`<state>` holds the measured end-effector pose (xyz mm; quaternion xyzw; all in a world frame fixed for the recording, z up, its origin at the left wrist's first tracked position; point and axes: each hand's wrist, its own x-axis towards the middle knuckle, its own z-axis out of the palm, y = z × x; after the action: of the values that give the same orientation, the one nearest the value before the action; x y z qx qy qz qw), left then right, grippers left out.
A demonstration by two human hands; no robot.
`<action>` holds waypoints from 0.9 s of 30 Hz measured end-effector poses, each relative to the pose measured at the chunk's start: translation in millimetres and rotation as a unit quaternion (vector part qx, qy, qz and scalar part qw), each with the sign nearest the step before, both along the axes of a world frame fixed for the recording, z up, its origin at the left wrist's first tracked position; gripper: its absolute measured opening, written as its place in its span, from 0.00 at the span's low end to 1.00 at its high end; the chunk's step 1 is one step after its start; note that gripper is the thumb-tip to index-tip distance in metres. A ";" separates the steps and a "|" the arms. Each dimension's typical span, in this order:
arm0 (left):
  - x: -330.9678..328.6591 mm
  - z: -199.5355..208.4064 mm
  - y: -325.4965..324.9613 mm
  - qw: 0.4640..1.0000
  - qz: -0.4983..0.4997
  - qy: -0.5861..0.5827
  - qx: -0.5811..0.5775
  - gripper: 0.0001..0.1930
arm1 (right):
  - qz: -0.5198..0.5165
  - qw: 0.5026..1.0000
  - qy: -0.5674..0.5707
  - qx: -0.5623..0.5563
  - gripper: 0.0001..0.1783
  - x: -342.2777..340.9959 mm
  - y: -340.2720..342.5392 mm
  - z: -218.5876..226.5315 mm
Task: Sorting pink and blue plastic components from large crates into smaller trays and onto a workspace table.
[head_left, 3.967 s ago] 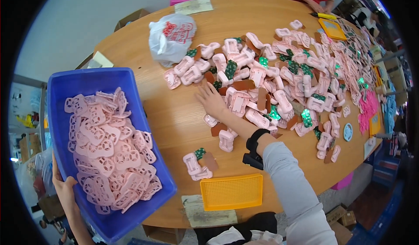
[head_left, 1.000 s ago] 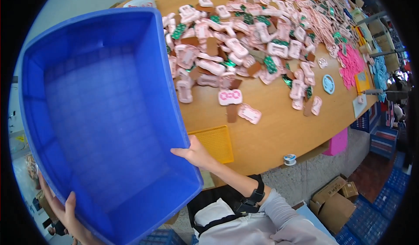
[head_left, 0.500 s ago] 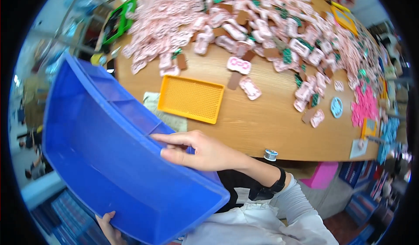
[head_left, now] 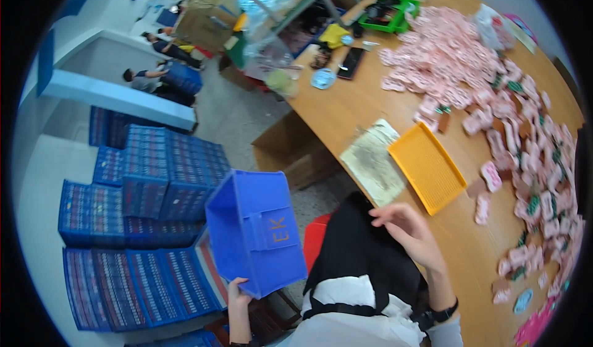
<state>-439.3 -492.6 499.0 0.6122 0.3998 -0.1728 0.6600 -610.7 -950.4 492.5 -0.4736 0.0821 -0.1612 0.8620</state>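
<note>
- Stacks of blue crates (head_left: 145,174) fill the left of the room I watch from afar.
- Just right of them, my left hand (head_left: 239,288) has its fingers clamped on the lower rim of a blue bin (head_left: 260,200), which is tilted, off the counter (head_left: 466,245) and not yet set down.
- No pink pieces show in what I see of its inside, so I judge the unloading done.
- Midway, near a stained pale sheet (head_left: 374,161), my right hand (head_left: 404,232) holds nothing, thumb and fingers apart.
- Beside that sheet lies a yellow-orange tray (head_left: 427,169), with no pieces in it.
- Farther right, flat pink cutouts (head_left: 445,56) sit heaped beside chunkier pink parts (head_left: 519,143) mixed with brown and green bits; sorting these looks left to do.
</note>
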 end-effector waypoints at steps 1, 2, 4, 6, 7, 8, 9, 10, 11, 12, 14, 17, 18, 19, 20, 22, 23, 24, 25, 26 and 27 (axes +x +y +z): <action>-2.9 -5.6 7.1 1.000 0.025 -0.005 -0.013 0.22 | -0.010 0.999 -0.042 -0.027 0.09 -1.8 -5.2 13.5; 0.6 -16.1 34.9 0.999 0.040 -0.021 -0.009 0.22 | -0.019 0.995 -0.086 -0.052 0.08 -2.6 -10.1 30.7; 5.3 -45.3 87.0 0.990 0.098 0.030 -0.093 0.24 | -0.056 0.970 -0.234 -0.041 0.11 -11.2 -17.3 74.6; -3.0 -44.7 68.6 0.989 0.121 0.035 -0.082 0.25 | -0.064 0.863 -0.501 0.034 0.09 10.0 -15.5 87.3; -0.5 -57.7 57.1 0.980 0.138 0.059 -0.132 0.28 | -0.059 0.874 -0.483 -0.009 0.09 -5.5 -26.7 122.1; -1.3 -60.1 60.8 0.968 0.171 0.070 -0.172 0.30 | -0.045 0.880 -0.472 -0.033 0.09 -8.2 -29.2 145.7; 1.9 -65.2 53.9 0.937 0.262 0.105 -0.204 0.32 | -0.041 0.875 -0.482 0.031 0.08 -0.7 -22.0 153.9; 3.8 -70.0 54.8 0.934 0.269 0.106 -0.212 0.32 | -0.031 0.865 -0.492 0.099 0.07 7.8 -13.8 160.4; 8.0 -72.4 54.6 0.920 0.281 0.123 -0.242 0.31 | 0.045 0.902 -0.428 0.032 0.07 -4.1 -36.4 168.3; 13.0 -76.4 53.8 0.905 0.293 0.140 -0.273 0.31 | 0.051 0.902 -0.428 0.034 0.07 0.4 -30.4 162.6; 29.4 -96.1 49.9 0.898 0.270 0.159 -0.310 0.29 | -0.051 0.887 -0.446 0.103 0.07 26.5 -0.2 181.2; 58.5 -131.0 50.5 0.875 0.240 0.190 -0.377 0.27 | 0.001 0.850 -0.520 0.077 0.09 74.5 9.6 185.4; 68.6 -142.1 52.7 0.860 0.235 0.203 -0.406 0.26 | -0.031 0.798 -0.597 0.081 0.09 100.7 19.5 186.6; 81.7 -155.7 54.7 0.848 0.225 0.219 -0.428 0.26 | -0.026 0.800 -0.596 0.068 0.09 124.5 24.5 189.7; 93.2 -165.2 51.3 0.841 0.219 0.229 -0.438 0.26 | -0.016 0.769 -0.637 0.049 0.09 147.0 25.2 190.9; 120.3 -172.6 41.3 0.846 0.261 0.244 -0.396 0.27 | 0.002 0.740 -0.673 0.016 0.08 186.6 32.1 191.3; 134.8 -171.6 32.0 0.839 0.285 0.251 -0.389 0.27 | -0.008 0.751 -0.660 -0.018 0.08 204.2 38.3 189.7; 147.6 -174.6 31.2 0.834 0.284 0.259 -0.395 0.27 | -0.017 0.760 -0.648 -0.046 0.09 220.0 44.2 192.7; 159.7 -179.0 32.9 0.828 0.295 0.260 -0.399 0.27 | 0.004 0.767 -0.639 -0.052 0.10 235.2 47.3 197.6; 172.4 -184.1 33.4 0.822 0.306 0.261 -0.402 0.27 | 0.008 0.770 -0.636 -0.060 0.10 247.4 50.6 206.6; 182.9 -187.7 37.5 0.818 0.313 0.264 -0.404 0.27 | -0.028 0.818 -0.574 -0.033 0.11 257.0 56.3 221.5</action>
<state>-256.3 -455.0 311.3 0.0632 0.6232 -0.2575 0.7358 -353.7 -894.0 713.9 -0.3212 -0.4198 -0.4303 0.7317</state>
